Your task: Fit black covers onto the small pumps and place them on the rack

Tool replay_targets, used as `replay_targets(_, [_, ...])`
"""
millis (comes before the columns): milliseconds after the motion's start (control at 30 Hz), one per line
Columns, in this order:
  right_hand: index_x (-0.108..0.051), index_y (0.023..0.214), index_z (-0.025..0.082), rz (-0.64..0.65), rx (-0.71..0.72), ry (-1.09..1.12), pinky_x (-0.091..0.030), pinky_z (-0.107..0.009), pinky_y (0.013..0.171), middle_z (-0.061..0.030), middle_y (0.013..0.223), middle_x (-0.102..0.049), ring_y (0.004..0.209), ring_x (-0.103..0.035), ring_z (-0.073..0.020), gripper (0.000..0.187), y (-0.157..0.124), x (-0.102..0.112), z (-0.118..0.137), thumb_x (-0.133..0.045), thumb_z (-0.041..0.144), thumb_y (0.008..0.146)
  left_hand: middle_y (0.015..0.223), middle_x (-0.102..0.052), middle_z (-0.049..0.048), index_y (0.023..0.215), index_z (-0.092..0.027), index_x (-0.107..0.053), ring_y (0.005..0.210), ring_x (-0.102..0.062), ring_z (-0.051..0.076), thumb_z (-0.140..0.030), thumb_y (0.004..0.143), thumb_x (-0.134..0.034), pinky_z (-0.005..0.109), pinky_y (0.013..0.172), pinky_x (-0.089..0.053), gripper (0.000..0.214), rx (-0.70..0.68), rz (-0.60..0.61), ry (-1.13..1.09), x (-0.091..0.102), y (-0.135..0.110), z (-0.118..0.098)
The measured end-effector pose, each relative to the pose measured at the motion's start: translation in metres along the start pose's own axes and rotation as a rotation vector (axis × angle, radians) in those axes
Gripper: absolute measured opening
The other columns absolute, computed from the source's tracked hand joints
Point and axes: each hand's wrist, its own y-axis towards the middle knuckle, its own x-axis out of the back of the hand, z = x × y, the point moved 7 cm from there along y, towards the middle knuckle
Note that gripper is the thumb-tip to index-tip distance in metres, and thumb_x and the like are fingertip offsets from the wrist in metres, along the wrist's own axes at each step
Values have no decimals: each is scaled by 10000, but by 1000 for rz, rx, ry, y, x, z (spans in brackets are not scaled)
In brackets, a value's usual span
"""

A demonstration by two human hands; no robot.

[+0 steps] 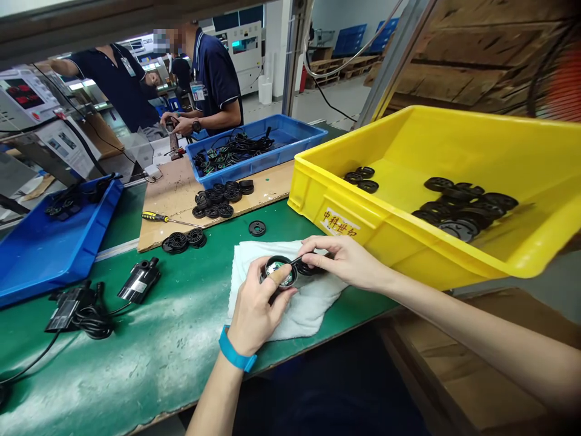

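My left hand (262, 303), with a blue band on its wrist, is wrapped round a round black housing (295, 277). Its open face shows a shiny silver and green inside, probably a circuit board. At the housing's rim, my right hand (338, 259) pinches a black cable (297, 260). A coil of dark cable (308, 268) shows just below those fingers, partly hidden. Both hands are above a folded white cloth (313, 315) on the green bench mat (172, 357). Beyond the cloth lies a single black disc (256, 227).
A yellow bin (313, 188) with black discs stands at right. Black ring parts (220, 197) and a screwdriver (158, 217) lie on cardboard. Blue trays (254, 163) (91, 242) hold cabled parts. Black pumps (140, 281) sit at left. Two co-workers (213, 79) (115, 91) stand opposite.
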Motion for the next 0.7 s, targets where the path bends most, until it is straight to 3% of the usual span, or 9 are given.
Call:
replay_targets(233, [-754,823,181,57,374,-292,-415,-329,767,-40,720,-664,743,-566,-177,209,5,3,39,-628,288,952,1327,-556,136,1349,-266,-544,1212,-607,242,-202,941,-678,408,984,-572,434,-15,13,6,0,0,-4])
replay_targets(367, [-751,829,173,83,468,-444,-381,-314,749,-34,696,-641,727,-522,-172,234,5,1,49,-579,228,979,1361,-568,140,1367,-282,-518,1241,-614,256,-231,942,-682,429,1009,-570,458,16,22,23,-2,-1,-3])
replay_targets(533, [-731,748,173,91,595,-680,-331,-332,761,-23,649,-600,663,-470,-168,343,2,-6,61,-495,165,997,1323,-635,137,1440,-243,-411,1256,-635,258,-270,894,-750,420,1055,-553,643,43,-53,-69,0,-5,-1])
replay_targets(700, [-715,726,173,145,662,-924,-280,-340,733,-27,635,-584,647,-444,-177,315,0,-14,70,-505,101,950,1319,-648,118,1413,-244,-441,1235,-654,249,-290,875,-773,393,1059,-545,634,114,-22,-136,0,-4,5])
